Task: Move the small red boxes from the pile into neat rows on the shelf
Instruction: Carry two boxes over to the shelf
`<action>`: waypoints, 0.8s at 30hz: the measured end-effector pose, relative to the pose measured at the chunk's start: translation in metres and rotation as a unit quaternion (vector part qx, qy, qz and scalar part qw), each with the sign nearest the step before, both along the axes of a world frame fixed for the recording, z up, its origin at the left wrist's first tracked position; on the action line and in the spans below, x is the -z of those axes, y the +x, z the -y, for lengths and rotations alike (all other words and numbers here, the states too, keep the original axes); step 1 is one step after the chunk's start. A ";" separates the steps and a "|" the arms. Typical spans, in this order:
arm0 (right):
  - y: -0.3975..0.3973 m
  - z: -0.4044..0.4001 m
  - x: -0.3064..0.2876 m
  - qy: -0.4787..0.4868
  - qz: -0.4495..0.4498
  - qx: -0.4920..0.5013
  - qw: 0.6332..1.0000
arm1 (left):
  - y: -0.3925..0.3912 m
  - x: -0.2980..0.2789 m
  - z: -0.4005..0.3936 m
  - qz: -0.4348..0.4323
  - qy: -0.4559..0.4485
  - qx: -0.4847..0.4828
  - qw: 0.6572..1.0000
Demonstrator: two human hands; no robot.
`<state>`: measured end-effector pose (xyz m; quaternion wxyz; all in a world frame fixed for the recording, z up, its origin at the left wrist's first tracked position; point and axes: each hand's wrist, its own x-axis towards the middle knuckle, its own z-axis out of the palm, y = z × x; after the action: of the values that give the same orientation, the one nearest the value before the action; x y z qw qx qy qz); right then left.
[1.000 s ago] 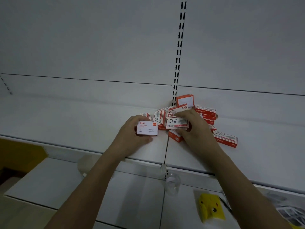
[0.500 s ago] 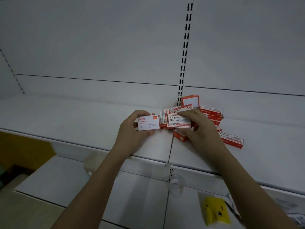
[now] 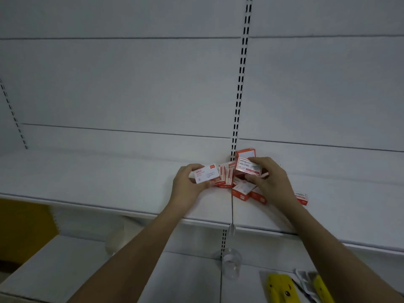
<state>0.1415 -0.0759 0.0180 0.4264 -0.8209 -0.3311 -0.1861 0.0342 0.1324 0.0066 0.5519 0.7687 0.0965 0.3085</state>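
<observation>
Both arms reach forward; left hand [image 3: 188, 185] and right hand [image 3: 269, 180] each pinch something.

Red-and-white boxes [image 3: 240, 184], white shelf [image 3: 109, 182], yellow packets [image 3: 282, 288].

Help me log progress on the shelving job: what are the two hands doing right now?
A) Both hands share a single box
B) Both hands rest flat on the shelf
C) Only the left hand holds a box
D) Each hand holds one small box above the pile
D: the left hand grips a white-faced box and the right hand grips another box over the pile.
</observation>
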 end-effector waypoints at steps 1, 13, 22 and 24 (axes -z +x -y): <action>-0.002 0.002 -0.005 -0.009 -0.008 0.019 1.000 | -0.001 -0.005 -0.003 -0.005 0.013 0.007 1.000; -0.087 0.058 -0.059 -0.089 -0.066 0.133 0.985 | -0.018 -0.062 0.015 -0.021 0.044 0.155 0.987; -0.148 0.151 -0.070 -0.030 -0.067 0.221 0.973 | -0.036 -0.073 0.109 -0.020 0.078 0.248 0.965; -0.163 0.181 -0.070 -0.003 -0.060 0.236 0.970 | -0.040 -0.077 0.138 -0.031 0.071 0.266 0.961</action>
<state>-0.0217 -0.2573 0.0881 0.3872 -0.8868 -0.1019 -0.2307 -0.0061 -0.0053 0.0836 0.5551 0.8128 -0.1166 0.1323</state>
